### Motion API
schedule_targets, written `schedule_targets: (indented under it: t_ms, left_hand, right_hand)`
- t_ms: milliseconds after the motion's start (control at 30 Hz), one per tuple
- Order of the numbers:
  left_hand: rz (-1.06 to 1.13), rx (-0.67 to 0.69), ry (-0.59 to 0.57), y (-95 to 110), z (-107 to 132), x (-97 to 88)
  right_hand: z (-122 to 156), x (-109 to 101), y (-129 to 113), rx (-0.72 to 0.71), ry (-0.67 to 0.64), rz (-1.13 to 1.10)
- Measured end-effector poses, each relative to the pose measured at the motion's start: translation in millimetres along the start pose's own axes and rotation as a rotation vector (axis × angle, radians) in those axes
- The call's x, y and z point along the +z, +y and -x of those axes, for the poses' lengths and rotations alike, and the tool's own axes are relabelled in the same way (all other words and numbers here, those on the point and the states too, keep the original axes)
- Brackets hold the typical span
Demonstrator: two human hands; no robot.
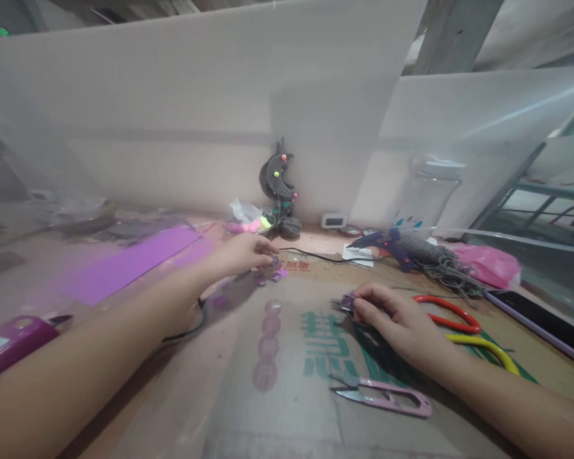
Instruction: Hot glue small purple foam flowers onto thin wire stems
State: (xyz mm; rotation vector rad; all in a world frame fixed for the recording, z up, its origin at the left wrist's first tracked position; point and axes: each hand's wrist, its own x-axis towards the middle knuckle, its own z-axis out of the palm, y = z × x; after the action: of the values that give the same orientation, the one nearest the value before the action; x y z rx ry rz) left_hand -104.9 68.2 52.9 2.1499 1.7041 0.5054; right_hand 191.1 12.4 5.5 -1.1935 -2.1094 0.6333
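At the far side of the cardboard [287,357], my left hand [249,252] reaches out with its fingers pinched at a small purple piece [276,262]. More small purple pieces [280,274] lie just beneath those fingertips. Between thumb and fingers, my right hand [385,312] grips another small purple piece [348,301], with thin dark prongs sticking out to its left; its exact kind is too small to make out. Pink-handled thread snips [397,396] lie on the cardboard below my right hand, blades to the left.
Scissors with red and yellow handles [452,312] lie beside my right wrist. Behind are a glue gun [382,242], grey yarn [425,255], a pink bag [488,264] and a grey moon-shaped pincushion [280,178]. A phone [545,322] lies right, a purple sheet [138,261] left.
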Motion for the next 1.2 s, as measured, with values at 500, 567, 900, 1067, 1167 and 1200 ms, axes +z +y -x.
schedule_targets:
  t_ms: [500, 567, 900, 1067, 1167, 1200]
  left_hand:
    - [0.245, 0.222, 0.113, 47, 28, 39.6]
    - [0.398, 0.189, 0.08, 60, 38, 53.3]
    - [0.592, 0.145, -0.058, 69, 58, 91.4]
    - [0.589, 0.121, -0.038, 67, 57, 94.5]
    - [0.593, 0.117, -0.031, 67, 57, 94.9]
    - [0.591, 0.114, -0.027, 67, 57, 94.8]
  right_hand:
    - [2, 2, -5, 0.054, 0.032, -0.178]
    - [2, 3, -5, 0.054, 0.037, -0.218]
    - [6, 7, -12, 0.038, -0.01, -0.202]
    - [7, 7, -15, 0.03, -0.044, -0.199]
    - [7, 6, -13, 0.028, -0.072, -0.243]
    - [7, 6, -12, 0.026, -0.079, -0.253]
